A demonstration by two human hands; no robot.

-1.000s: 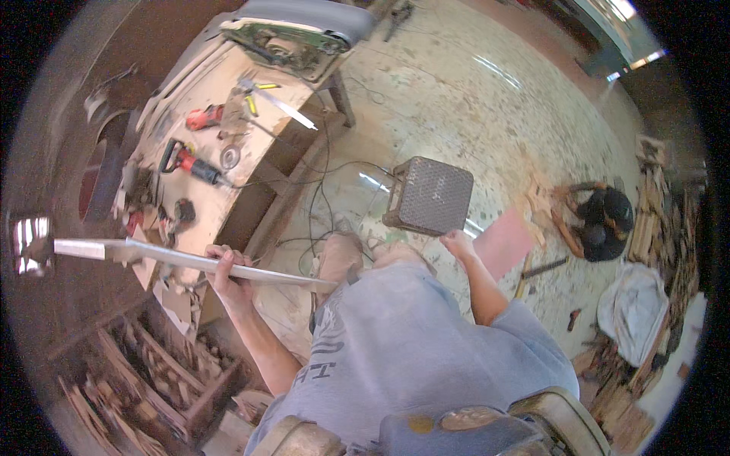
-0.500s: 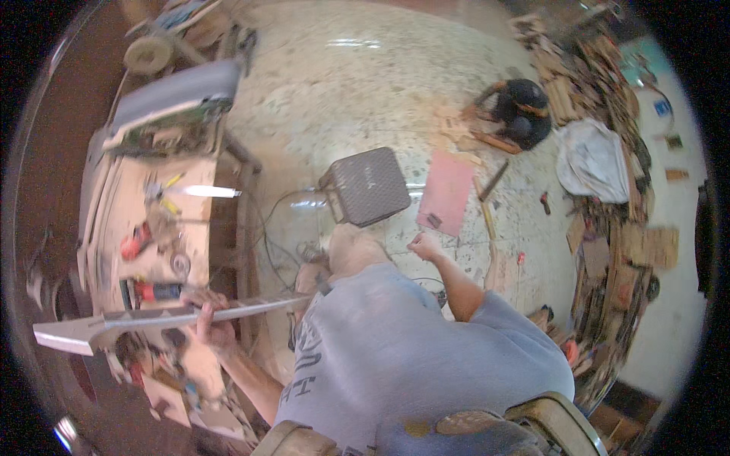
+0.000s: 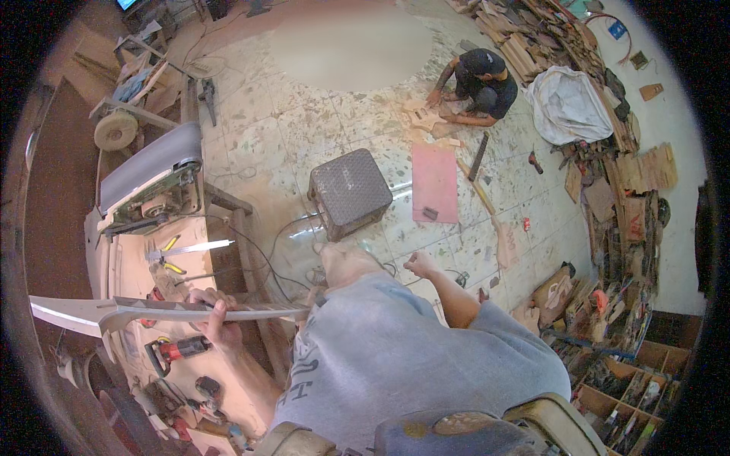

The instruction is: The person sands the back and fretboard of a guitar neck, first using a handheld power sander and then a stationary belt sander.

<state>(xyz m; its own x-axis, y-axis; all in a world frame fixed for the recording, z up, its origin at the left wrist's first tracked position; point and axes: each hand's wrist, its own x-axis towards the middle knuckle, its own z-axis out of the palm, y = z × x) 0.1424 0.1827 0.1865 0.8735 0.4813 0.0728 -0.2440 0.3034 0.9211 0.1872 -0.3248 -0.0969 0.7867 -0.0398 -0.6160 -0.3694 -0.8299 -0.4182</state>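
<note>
The floor is pale and shiny, with square tiles and lots of dark spots and bits all over it. A dark, bumpy stool stands in the middle. Near it lies a flat pink sheet with a small dark block on it. Past the sheet, another person is low down by a guitar-shaped piece of wood.

On the left is a wooden bench. It has a red and black power tool, some yellow-handled pliers and a long shiny metal strip. A big machine with a grey belt is at the far end. A messy pile of wood runs along the right side of the room.

By that pile is a crumpled white sack; I can't see what is in it. At the bottom right, a wooden box is split into little spaces, full of thin dark and pale things, too small to name.

The two hands are far apart. The left hand grips a long, pale piece of wood, held up over the bench edge. The right hand is out over the floor, fingers curled in; I can't tell how tightly.
</note>
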